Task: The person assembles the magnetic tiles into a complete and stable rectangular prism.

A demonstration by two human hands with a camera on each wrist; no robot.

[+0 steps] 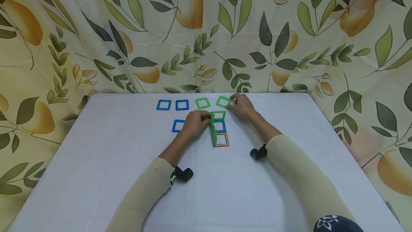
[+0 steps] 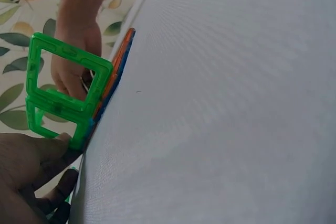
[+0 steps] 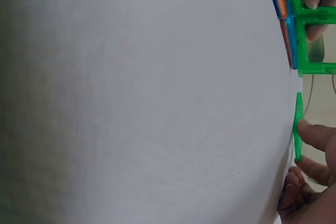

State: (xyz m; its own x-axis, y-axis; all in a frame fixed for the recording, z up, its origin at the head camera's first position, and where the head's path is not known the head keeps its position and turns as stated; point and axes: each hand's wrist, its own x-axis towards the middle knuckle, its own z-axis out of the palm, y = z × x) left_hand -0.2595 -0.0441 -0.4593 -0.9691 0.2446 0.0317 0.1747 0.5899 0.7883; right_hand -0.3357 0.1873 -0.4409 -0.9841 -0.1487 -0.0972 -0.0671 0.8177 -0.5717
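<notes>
In the head view, my left hand (image 1: 195, 124) holds the far end of a small structure of magnetic square tiles. Green tiles (image 1: 213, 131) stand upright along its left side; a blue tile (image 1: 224, 126) and an orange tile (image 1: 227, 139) lie flat beside them. Another green tile (image 1: 219, 111) is at its far end. In the left wrist view, my thumb presses the lower upright green square (image 2: 55, 109). My right hand (image 1: 242, 107) pinches the edge of a separate green square tile (image 1: 217, 101). The right wrist view shows that tile (image 3: 298, 129) edge-on between thumb and finger.
Along the table's far edge lie two blue tiles (image 1: 163, 110) and a loose green tile (image 1: 197, 103). Another blue tile (image 1: 174, 126) is partly covered by my left hand. Behind the white table (image 1: 96, 160) hangs a leaf-and-fruit patterned cloth (image 1: 206, 46).
</notes>
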